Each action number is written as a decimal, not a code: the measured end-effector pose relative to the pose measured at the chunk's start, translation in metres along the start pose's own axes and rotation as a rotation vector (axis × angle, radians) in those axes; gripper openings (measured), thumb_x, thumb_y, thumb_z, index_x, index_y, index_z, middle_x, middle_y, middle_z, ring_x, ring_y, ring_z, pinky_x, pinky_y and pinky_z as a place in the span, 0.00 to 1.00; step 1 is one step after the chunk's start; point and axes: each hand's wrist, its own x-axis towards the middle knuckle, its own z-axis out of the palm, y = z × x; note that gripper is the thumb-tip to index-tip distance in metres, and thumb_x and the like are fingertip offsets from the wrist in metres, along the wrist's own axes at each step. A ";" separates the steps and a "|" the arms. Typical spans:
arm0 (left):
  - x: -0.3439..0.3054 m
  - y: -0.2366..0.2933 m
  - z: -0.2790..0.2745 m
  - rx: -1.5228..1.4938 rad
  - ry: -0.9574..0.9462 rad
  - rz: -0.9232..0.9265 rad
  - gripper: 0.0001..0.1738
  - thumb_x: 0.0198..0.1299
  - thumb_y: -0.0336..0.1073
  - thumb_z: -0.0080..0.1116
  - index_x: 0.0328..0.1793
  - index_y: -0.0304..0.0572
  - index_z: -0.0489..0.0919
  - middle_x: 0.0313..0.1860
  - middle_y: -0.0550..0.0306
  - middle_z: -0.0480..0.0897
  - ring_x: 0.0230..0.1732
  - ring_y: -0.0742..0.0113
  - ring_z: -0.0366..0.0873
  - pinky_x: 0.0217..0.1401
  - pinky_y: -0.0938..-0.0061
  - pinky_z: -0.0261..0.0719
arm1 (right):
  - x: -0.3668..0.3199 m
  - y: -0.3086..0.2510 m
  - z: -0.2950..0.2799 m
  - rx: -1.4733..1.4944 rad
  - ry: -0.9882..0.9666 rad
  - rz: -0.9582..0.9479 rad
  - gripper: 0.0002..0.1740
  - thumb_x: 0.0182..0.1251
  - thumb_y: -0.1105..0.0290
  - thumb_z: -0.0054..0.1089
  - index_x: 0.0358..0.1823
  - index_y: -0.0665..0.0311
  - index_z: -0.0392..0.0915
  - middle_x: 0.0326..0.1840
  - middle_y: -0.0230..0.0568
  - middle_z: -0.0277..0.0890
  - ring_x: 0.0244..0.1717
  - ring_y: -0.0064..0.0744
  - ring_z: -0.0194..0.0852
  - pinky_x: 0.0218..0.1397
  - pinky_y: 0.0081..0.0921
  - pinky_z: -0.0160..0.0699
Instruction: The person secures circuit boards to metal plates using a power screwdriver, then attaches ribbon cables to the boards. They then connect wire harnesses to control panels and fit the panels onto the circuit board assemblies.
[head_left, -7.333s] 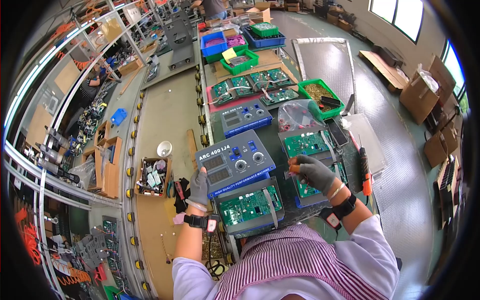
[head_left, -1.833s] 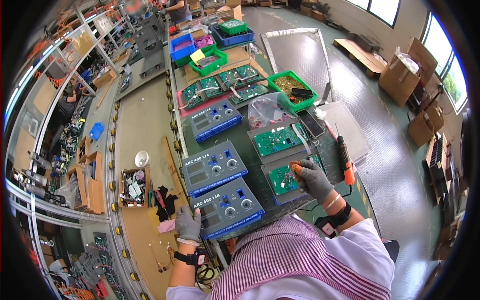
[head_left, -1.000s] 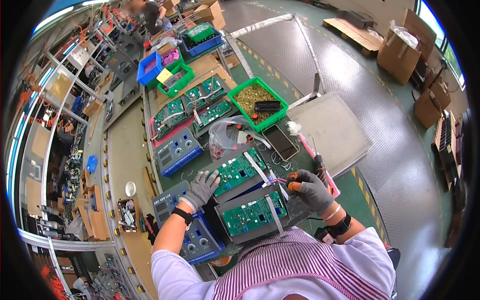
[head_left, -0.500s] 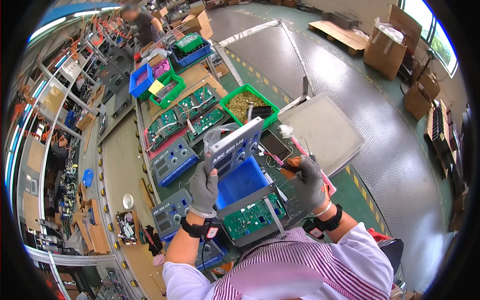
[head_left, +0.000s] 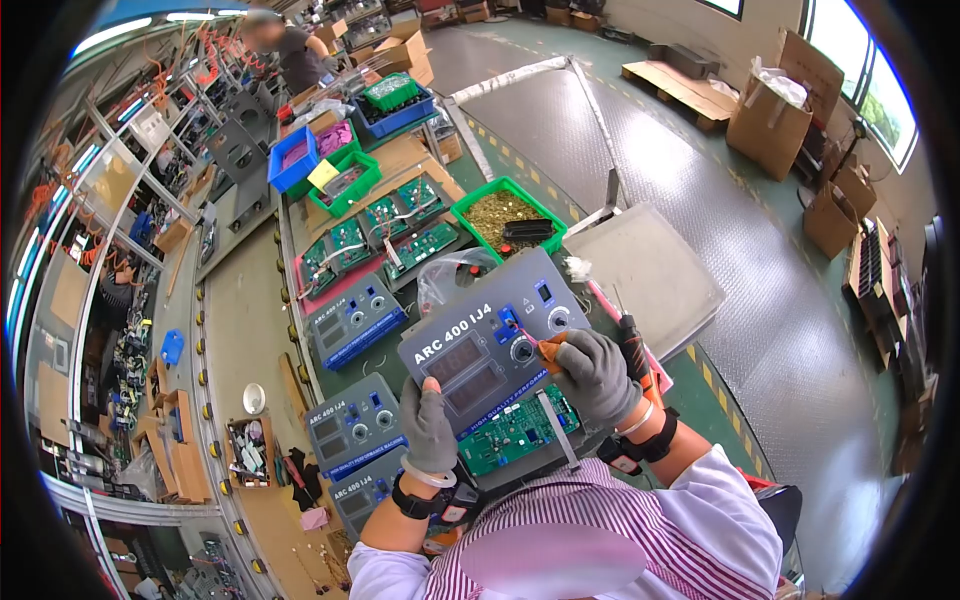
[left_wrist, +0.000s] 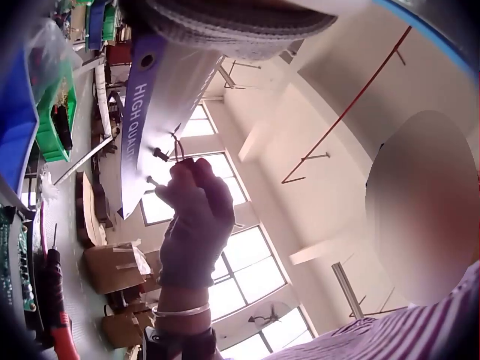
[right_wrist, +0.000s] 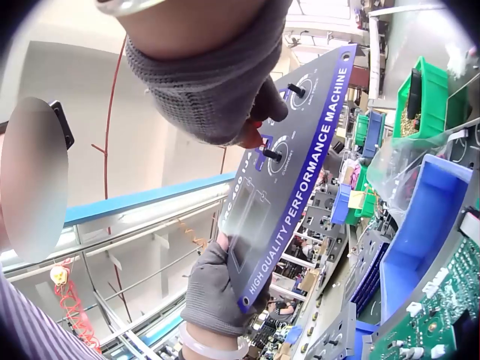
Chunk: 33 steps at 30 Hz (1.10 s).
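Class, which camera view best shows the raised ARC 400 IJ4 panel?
The head view: most of the panel shows, title readable. The right wrist view shows it slanted, partly behind the right hand; the left wrist view, a foreshortened part.

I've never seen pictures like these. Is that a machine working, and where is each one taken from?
No machine is doing the work: these are a person's two gloved hands. The wide picture looks forward and down from the person's head; the other two are from the left and right wrists. The left hand grips one side of a grey panel lettered ARC 400 IJ4. The right hand is at the panel's front and pinches thin wires. Below the panel sits a green circuit board; similar panels lie to the left on the table. Also in view are a green bin of brass-coloured parts and an orange-and-black tool.
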 end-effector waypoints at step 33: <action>-0.042 0.014 -0.013 0.390 -0.166 0.538 0.16 0.61 0.42 0.50 0.41 0.34 0.72 0.28 0.46 0.78 0.23 0.51 0.76 0.26 0.69 0.72 | 0.017 0.007 0.006 1.187 -0.030 0.877 0.52 0.26 0.81 0.78 0.60 0.64 0.58 0.51 0.35 0.67 0.54 0.29 0.65 0.56 0.26 0.70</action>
